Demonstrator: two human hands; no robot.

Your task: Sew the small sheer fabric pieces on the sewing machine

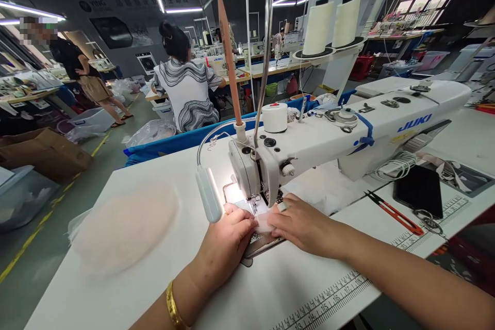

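My left hand [231, 233] is closed at the edge of a small piece of sheer pale fabric [264, 221], just in front of the needle of the white sewing machine [309, 149]. From the other side my right hand [305, 226], with a ring on one finger, grips the same fabric, thumb and fingers together. The fabric lies over the metal needle plate by the presser foot [254, 203], lit by a small lamp [209, 195]. My fingertips partly hide the fabric.
A pile of sheer peach fabric [127, 229] lies on the table's left side. To the right are orange thread snips [394, 212], a black phone [418, 191] and a coiled cable [395, 166]. Thread cones [317, 28] stand behind the machine. A person [187, 87] sits ahead.
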